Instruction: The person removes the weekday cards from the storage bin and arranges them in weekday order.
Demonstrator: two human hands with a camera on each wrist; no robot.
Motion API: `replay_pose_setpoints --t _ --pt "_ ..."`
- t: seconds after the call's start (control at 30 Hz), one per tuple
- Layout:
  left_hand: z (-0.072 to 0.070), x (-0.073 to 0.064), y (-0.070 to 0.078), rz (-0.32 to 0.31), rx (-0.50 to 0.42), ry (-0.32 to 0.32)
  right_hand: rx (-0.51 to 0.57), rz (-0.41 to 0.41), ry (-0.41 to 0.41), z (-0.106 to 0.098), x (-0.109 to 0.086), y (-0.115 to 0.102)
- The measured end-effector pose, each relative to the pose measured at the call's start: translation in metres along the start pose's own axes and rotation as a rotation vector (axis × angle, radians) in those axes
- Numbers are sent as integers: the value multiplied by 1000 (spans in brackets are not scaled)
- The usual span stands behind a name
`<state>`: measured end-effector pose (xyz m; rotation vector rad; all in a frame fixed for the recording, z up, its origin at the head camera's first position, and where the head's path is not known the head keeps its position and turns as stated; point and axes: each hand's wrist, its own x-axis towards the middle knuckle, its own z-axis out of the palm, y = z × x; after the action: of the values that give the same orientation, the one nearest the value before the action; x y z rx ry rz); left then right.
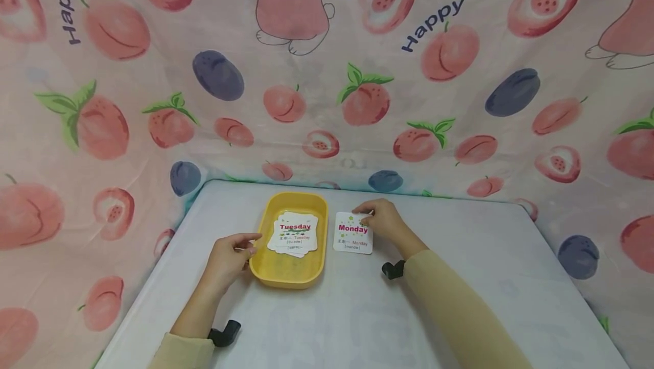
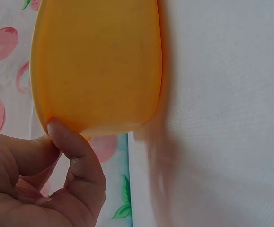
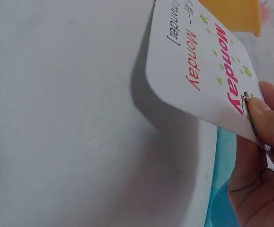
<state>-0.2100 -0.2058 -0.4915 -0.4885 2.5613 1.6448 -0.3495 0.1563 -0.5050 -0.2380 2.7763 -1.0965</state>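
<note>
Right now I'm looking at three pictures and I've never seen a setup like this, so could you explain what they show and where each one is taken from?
There's no robot here, just a person's two bare hands. The wide picture comes from a camera worn on the head, looking forward and down. The other two come from cameras worn on the wrists, one per hand.

On the white table sits a yellow tray. In it lies a small stack of cards, with the Tuesday card on top. The left hand holds the tray by its rim. To the right of the tray, the right hand pinches the Monday card, which the right wrist view shows tilted. Behind the table is a peach-print cloth.
</note>
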Motion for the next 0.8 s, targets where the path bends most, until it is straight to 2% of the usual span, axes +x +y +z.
replay_pose_setpoints --t 0.2,0.43,0.8 --pt "0 1 -1 -20 -1 2 -10 0 10 6 5 0" --pt "1 2 -2 15 13 1 -4 6 31 11 7 5" --pt "1 1 -2 12 6 7 -60 -19 94 19 10 9"
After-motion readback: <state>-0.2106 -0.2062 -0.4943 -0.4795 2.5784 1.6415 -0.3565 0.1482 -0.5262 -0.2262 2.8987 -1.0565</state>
